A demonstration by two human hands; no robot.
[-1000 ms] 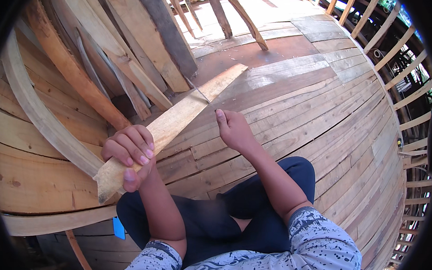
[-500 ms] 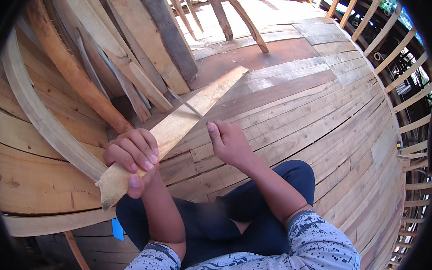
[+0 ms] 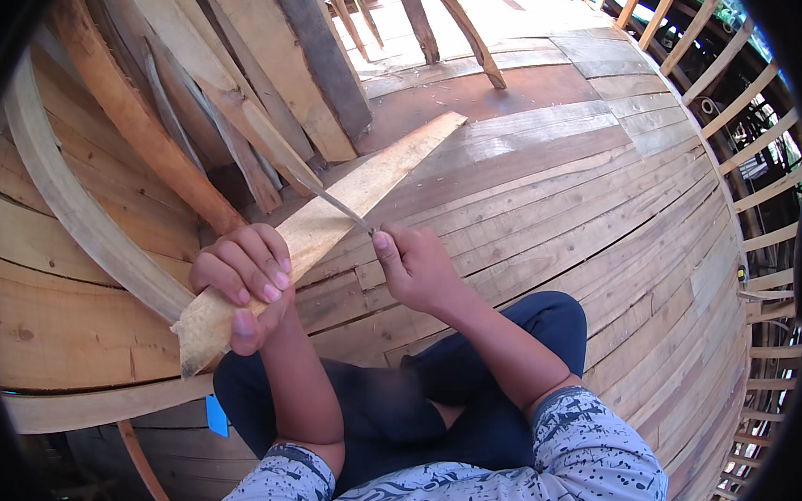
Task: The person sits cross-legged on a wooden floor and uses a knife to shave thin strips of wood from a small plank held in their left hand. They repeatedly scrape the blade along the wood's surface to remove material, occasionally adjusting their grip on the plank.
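My left hand (image 3: pixel 244 266) is closed around the near end of a long, pale wooden plank (image 3: pixel 378 169), fingers over the top and thumb at the lower edge. The plank slants away to the upper right and narrows to a point at its far end. In my right hand (image 3: pixel 421 269) is the end of a thin, narrow metal blade (image 3: pixel 342 208), thumb pressed along it. This blade lies across the plank's upper face, about midway along; its grip is hidden in my fist. I cannot tell whether it is a knife or a file.
Curved timbers (image 3: pixel 125 104) and a thick upright beam (image 3: pixel 315 59) lean at the left. Beneath spreads a curved floor of wooden strips (image 3: pixel 590 223). Ribs (image 3: pixel 762 190) line the right rim. A small blue object (image 3: pixel 216 416) lies beside my bent leg.
My right hand has shifted slightly left, and the blade has slid a little nearer to me along the plank. My left hand keeps its hold, moving only slightly.
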